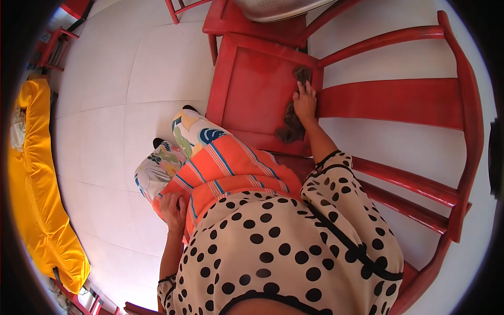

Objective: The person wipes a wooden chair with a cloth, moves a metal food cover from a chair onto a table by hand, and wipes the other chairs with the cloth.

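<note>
A crumpled brown cloth lies along the right-hand edge of a red wooden chair seat. My right hand presses down on the middle of it, fingers bent over the fabric; the cloth shows above and below the hand. On my lap, my left hand rests on the orange striped apron, its fingers loosely bent and holding nothing that I can see.
Beyond the seat, a metal basin stands on another red chair. The red chair back rises at right, by a white wall. A yellow-draped piece of furniture runs along the left, across the pale tiled floor.
</note>
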### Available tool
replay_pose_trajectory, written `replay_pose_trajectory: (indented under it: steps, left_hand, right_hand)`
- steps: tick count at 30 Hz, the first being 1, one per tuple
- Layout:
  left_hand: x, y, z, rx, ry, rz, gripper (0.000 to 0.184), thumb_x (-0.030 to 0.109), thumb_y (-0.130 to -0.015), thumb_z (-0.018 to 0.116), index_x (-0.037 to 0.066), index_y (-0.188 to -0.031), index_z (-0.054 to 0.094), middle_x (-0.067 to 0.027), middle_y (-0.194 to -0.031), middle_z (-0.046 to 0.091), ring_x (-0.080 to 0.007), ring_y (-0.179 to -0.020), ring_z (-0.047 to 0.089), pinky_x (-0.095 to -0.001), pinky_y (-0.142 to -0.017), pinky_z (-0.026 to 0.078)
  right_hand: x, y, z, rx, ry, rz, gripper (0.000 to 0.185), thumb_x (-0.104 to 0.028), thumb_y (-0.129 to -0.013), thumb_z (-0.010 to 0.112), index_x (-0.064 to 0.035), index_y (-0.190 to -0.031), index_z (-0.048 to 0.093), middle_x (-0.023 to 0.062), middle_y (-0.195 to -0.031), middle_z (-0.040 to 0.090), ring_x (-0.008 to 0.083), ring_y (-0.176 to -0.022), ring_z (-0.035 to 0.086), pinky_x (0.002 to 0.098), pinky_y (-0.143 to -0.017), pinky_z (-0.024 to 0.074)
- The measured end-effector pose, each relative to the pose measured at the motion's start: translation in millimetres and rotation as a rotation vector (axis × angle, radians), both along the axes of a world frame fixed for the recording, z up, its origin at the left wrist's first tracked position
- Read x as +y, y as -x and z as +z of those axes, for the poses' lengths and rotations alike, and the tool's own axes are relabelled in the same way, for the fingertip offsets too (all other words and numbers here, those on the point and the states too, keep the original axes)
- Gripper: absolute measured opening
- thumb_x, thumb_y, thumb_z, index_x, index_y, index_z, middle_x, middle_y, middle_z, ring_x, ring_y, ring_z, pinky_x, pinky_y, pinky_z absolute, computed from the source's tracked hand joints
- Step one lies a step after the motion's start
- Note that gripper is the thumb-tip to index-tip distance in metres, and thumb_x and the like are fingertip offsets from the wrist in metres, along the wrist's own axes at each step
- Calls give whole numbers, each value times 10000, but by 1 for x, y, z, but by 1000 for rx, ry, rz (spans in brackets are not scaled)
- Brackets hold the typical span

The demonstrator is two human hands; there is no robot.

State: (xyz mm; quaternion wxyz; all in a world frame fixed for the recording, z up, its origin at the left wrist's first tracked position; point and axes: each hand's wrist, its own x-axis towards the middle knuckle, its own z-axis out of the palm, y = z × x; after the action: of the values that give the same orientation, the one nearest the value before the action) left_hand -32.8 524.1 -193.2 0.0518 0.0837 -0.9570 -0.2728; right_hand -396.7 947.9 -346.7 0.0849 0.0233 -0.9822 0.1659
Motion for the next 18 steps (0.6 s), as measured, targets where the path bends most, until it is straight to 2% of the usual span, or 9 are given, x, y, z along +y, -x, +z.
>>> replay_pose_trajectory:
  steps: [2, 6, 9, 11, 13, 18]
  left_hand:
    - [0, 0, 0, 2, -2, 0, 44, 49, -847, 608, 36, -888, 617, -118, -828, 584, -321, -794, 550, -410, -720, 397]
    - [1, 0, -1, 47, -30, -3, 46, 48, -849, 604, 37, -893, 616, -116, -828, 592, -319, -797, 558, -409, -720, 398]
    - [-3, -3, -5, 39, -42, -18, 49, 45, -852, 598, 35, -897, 615, -116, -828, 594, -317, -792, 560, -406, -721, 399]
    - [-5, -2, -8, 56, -38, -32, 47, 44, -855, 593, 36, -896, 615, -115, -829, 595, -316, -790, 561, -404, -721, 399]
    - [-4, -2, -9, 55, -32, -37, 46, 44, -858, 590, 37, -895, 615, -114, -830, 596, -315, -789, 561, -403, -721, 399]
    - [-3, -3, -9, 56, -38, -35, 40, 44, -862, 587, 43, -891, 614, -113, -834, 597, -317, -785, 559, -400, -720, 397]
  right_hand:
    - [-3, -28, -4, 56, 68, -5, 467, -287, -936, 571, -143, -1379, 576, 174, -1498, 449, 394, -1322, 440, 555, -1061, 395]
    - [-21, -87, 18, -44, 115, -162, 430, -329, -936, 588, -186, -1342, 607, 152, -1465, 486, 394, -1292, 467, 535, -1031, 419]
    - [-37, -116, 32, -97, 301, -153, 404, -324, -902, 630, -179, -1280, 634, 139, -1371, 546, 382, -1239, 510, 497, -1021, 437]
    - [-68, -140, 58, -150, 424, -44, 370, -293, -856, 668, -207, -1216, 651, 128, -1249, 588, 352, -1173, 554, 463, -996, 464]
    - [-99, -167, 60, -105, 239, 186, 341, -239, -827, 679, -208, -1167, 673, 114, -1198, 599, 341, -1131, 573, 437, -948, 486]
    - [-88, -137, 57, -243, 296, 387, 266, -207, -806, 665, -194, -1070, 689, 66, -1156, 604, 306, -1101, 592, 427, -897, 518]
